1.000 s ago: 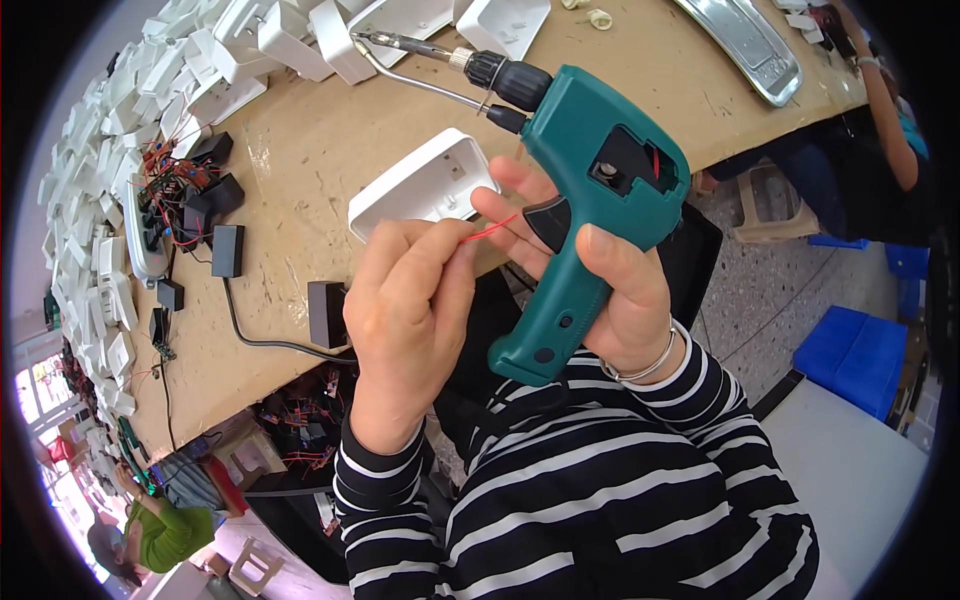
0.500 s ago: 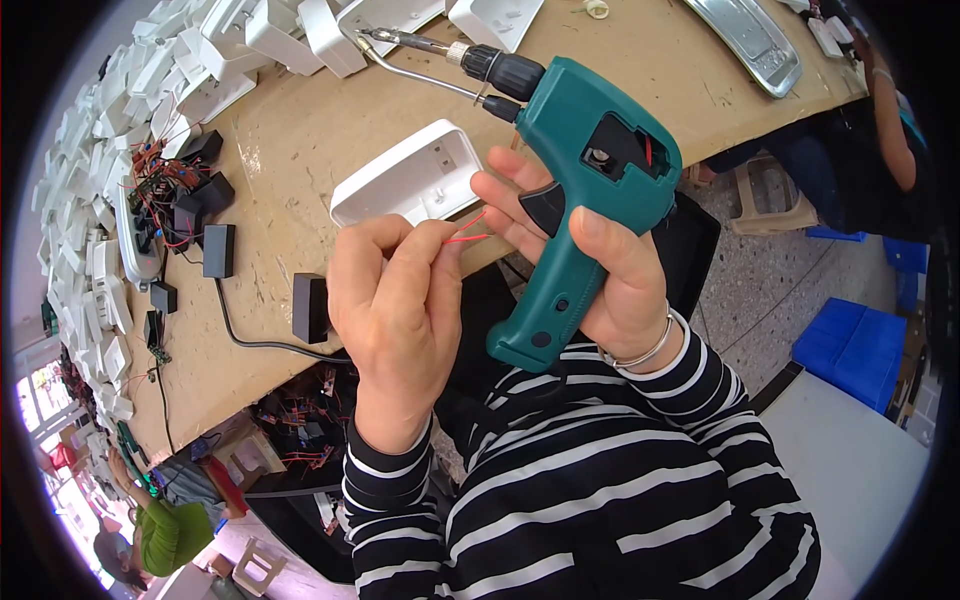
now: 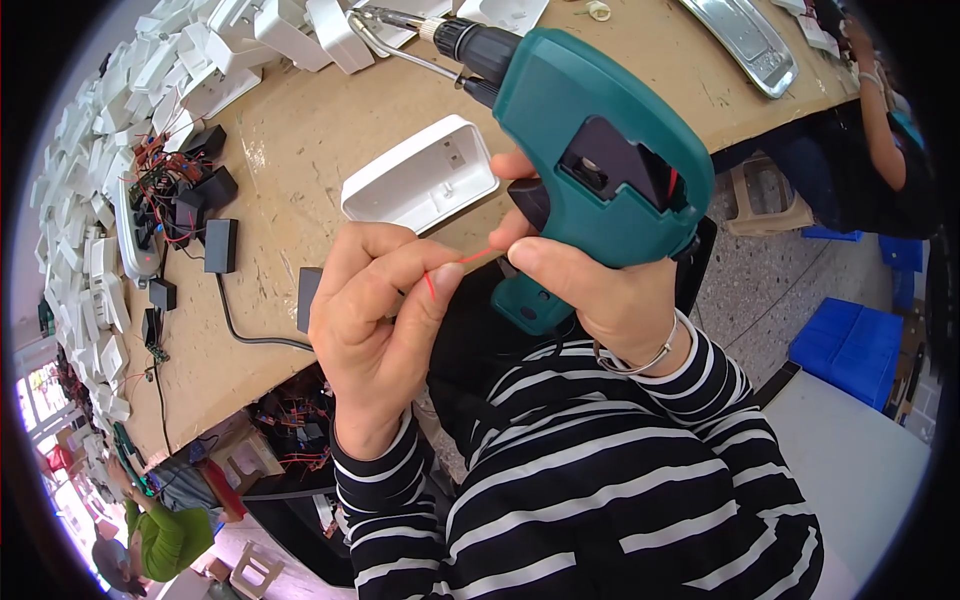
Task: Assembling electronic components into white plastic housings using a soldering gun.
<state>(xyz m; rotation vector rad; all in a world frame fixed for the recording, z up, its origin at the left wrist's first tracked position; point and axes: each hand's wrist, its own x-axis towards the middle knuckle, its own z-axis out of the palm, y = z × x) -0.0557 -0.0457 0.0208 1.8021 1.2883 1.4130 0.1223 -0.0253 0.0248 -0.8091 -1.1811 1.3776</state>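
hands [image 3: 368,318] with red wire [image 3: 477,255] between

I have drawn in my right fingers [image 3: 530,256], earlier spread open, to the red wire [image 3: 477,256], which now spans to my left fingers [image 3: 415,262], a short length pointing downward between these. The green soldering gun [image 3: 545,100] has tipped, its handle now partly behind the right fingers.

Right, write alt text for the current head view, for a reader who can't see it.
A person's left hand pinches a thin red wire that runs to the right hand, which holds a green pistol-shaped soldering tool. Beyond them, an open white casing lies on a brown table, with more white casings heaped at the left.
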